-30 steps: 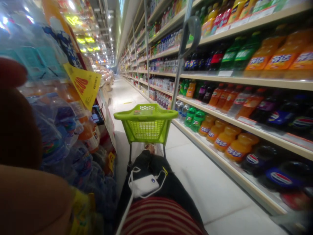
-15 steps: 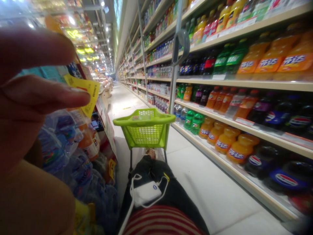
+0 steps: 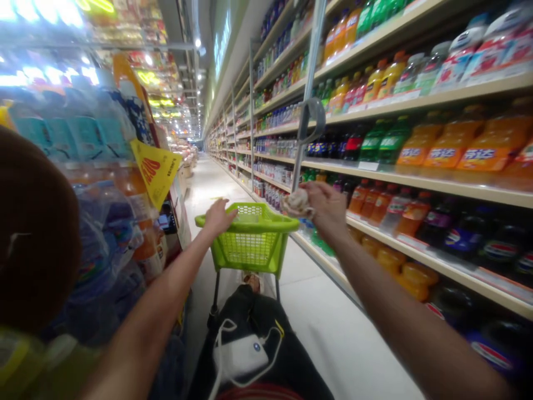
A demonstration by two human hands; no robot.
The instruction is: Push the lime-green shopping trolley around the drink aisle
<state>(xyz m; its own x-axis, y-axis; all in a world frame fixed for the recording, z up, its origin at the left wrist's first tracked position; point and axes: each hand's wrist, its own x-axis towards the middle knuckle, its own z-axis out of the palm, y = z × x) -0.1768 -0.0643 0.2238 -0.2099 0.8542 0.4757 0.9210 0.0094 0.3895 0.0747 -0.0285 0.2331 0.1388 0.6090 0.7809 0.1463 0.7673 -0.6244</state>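
shopping cart basket (image 3: 254, 226): smooth plastic, slight sheen. crumpled white wad (image 3: 298, 203): rough; cloth or paper, cannot tell. white power bank (image 3: 240, 357): smooth plastic. trousers (image 3: 291, 364): matt cloth. orange soda bottles (image 3: 445, 144): glossy plastic. floor tiles (image 3: 314, 319): smooth.

Can read 芬达 on orange bottles (image 3: 478, 139) and recognise round Pepsi emblem (image 3: 452, 237) on dark bottles (image 3: 464, 228); cannot read exactly the red figures (image 3: 150, 168) on yellow sign (image 3: 163, 176).
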